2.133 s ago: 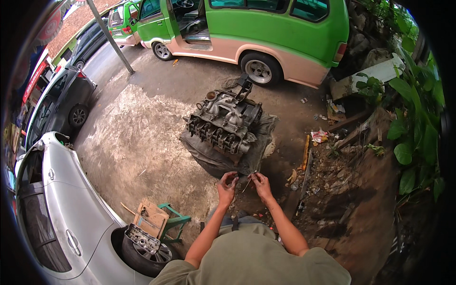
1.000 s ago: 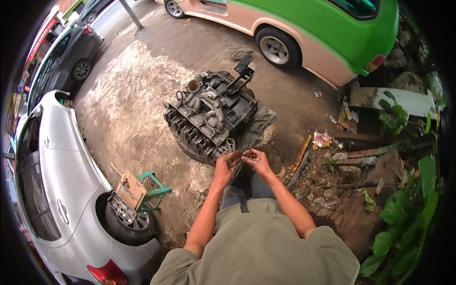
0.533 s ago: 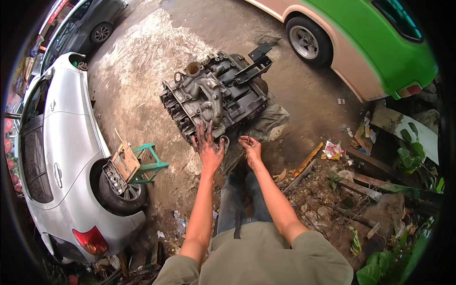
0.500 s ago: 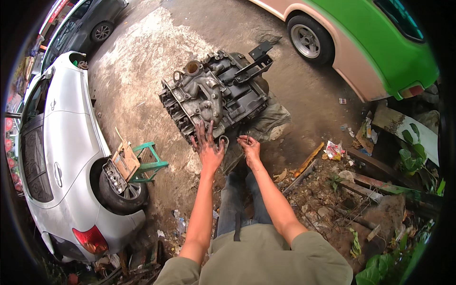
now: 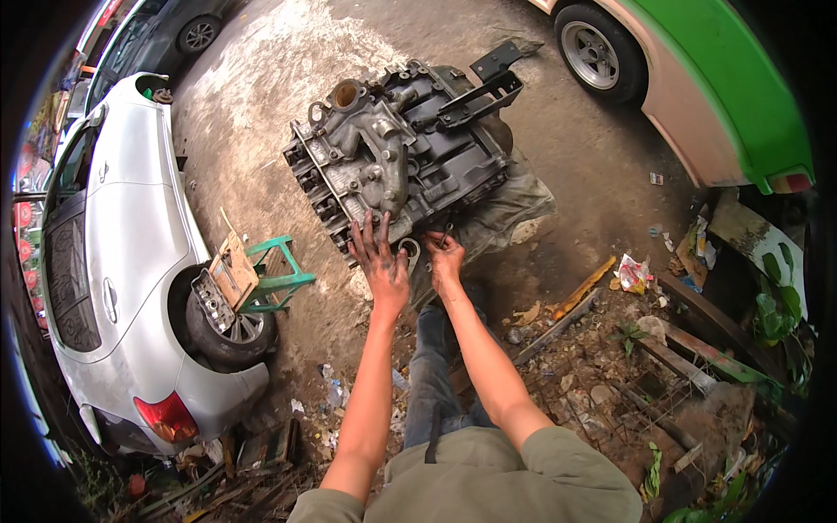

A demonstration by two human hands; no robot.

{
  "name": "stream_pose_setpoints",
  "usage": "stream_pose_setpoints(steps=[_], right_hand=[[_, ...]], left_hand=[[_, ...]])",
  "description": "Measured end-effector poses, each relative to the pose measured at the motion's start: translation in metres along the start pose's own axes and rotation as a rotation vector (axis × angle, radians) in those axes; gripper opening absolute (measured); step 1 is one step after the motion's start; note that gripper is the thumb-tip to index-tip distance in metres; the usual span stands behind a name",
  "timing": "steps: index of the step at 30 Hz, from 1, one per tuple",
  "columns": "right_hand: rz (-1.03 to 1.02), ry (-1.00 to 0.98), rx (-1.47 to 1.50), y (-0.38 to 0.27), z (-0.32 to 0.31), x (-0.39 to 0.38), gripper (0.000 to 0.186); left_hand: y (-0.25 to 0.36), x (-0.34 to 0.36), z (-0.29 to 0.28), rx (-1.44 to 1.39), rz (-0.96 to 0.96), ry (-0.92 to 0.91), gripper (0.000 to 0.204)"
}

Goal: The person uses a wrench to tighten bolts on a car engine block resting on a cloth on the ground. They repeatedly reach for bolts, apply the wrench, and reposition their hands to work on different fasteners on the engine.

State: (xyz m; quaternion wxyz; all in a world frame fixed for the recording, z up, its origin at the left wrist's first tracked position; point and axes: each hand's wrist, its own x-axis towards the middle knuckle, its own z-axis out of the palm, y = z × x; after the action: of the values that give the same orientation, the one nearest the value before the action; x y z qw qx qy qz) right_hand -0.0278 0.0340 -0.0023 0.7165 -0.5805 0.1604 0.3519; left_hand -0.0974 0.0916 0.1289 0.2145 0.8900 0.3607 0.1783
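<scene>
A greasy engine (image 5: 462, 170) with a grey metal casting (image 5: 384, 166) on top sits on a crumpled sheet (image 5: 523, 196) on the ground. My left hand (image 5: 382, 268) lies flat with fingers spread against its near left edge, fingertips blackened by grease. Close to the engine's near side, beside a round metal ring (image 5: 410, 250), my right hand (image 5: 446, 263) is closed in a pinch. A small dark metal piece, like a bolt or short rod, sticks up from its fingers. Shadow hides where that hand meets the engine.
At left stands a silver car (image 5: 131, 261); a green stool (image 5: 277, 270) by its rear wheel carries a wooden board (image 5: 234, 266) and a metal part (image 5: 212, 301). A green and pink vehicle (image 5: 697, 113) is at far right. Wood scraps and rubble (image 5: 610, 392) lie near right.
My right hand has moved left and inward, up to the engine's near side, still pinching the small metal piece. My left hand stays spread on the engine. The whole view has shifted slightly.
</scene>
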Motion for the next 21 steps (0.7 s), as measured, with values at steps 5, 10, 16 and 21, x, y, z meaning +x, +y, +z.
stream_pose_setpoints(steps=[5,10,16,21], right_hand=[[-0.017,0.020,0.023,-0.006,0.005,-0.008,0.015],[0.027,0.042,0.102,-0.008,0.008,-0.009,0.014],[0.035,0.053,0.166,-0.004,0.011,-0.009,0.013],[0.202,0.003,0.201,-0.004,0.007,-0.006,0.015]], left_hand=[[-0.002,0.000,0.003,-0.011,0.014,0.016,0.064],[-0.004,0.000,0.004,-0.008,0.028,0.037,0.062],[-0.009,0.000,0.004,0.005,0.079,0.025,0.057],[-0.017,-0.003,-0.002,-0.010,0.139,-0.034,0.052]])
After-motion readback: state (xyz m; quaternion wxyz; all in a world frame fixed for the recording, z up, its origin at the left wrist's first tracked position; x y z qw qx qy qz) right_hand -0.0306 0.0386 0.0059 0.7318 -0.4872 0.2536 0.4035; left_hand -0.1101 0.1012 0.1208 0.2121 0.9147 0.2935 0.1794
